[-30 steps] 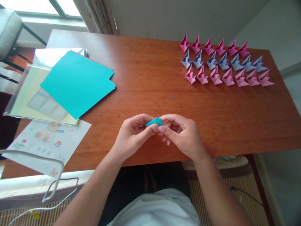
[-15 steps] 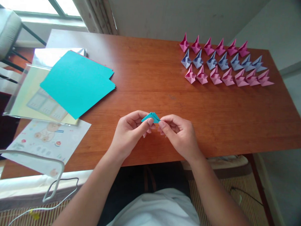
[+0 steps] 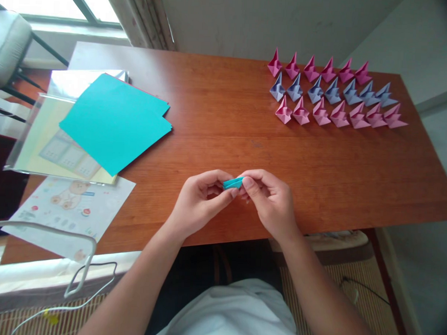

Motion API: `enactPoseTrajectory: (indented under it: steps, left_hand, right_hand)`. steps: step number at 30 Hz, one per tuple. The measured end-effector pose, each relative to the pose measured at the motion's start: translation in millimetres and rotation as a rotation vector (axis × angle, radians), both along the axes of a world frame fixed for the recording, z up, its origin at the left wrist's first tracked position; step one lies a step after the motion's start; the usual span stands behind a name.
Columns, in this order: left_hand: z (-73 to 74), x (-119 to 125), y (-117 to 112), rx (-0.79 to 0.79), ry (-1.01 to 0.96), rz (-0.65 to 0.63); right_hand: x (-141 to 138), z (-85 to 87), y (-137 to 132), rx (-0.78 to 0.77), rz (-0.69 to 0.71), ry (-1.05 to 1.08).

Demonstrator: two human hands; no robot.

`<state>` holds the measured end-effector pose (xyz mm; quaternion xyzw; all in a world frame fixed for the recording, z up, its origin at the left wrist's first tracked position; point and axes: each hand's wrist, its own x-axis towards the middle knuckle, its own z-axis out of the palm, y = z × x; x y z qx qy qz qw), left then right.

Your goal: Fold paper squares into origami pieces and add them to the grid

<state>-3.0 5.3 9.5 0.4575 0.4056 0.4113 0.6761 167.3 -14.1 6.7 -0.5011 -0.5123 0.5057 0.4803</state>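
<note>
A small folded teal paper piece (image 3: pixel 232 183) is pinched between both hands just above the near edge of the wooden table (image 3: pixel 225 118). My left hand (image 3: pixel 200 201) grips its left end with curled fingers. My right hand (image 3: pixel 268 201) grips its right end, thumb and forefinger pressed on it. Most of the paper is hidden by the fingers.
Teal paper sheets (image 3: pixel 113 122) lie on a clear plastic folder (image 3: pixel 56 132) at the left, with a printed sheet (image 3: pixel 68 211) below them. Three rows of several folded pink and blue paper figures (image 3: pixel 332 90) stand at the far right. A grey chair (image 3: pixel 10 43) is at the upper left.
The teal piece went from a raised open triangle to a flatter, narrower strip pressed between the fingers. Both hands stayed in place and drew slightly closer together.
</note>
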Motion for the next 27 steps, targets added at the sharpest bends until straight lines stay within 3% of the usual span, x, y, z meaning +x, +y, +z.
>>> enactPoseTrajectory:
  steps: [6,17,21,27]
  left_hand:
    - [2.5,-2.6,3.7,-0.081,-0.056,0.113]
    - [5.4,-0.9,3.3,-0.109,-0.009,0.121]
    - [4.7,-0.8,2.6,-0.122,0.009,0.13]
    - [7.1,-1.2,2.6,-0.116,0.031,0.073]
  right_hand:
    - [-3.1,-2.1,-1.0,0.035,-0.004,-0.036]
    - [-4.7,3.5,2.5,0.066,0.009,-0.087]
    - [-1.4,5.5,6.5,0.094,0.09,-0.17]
    - [3.3,7.7,6.9,0.176,0.104,-0.267]
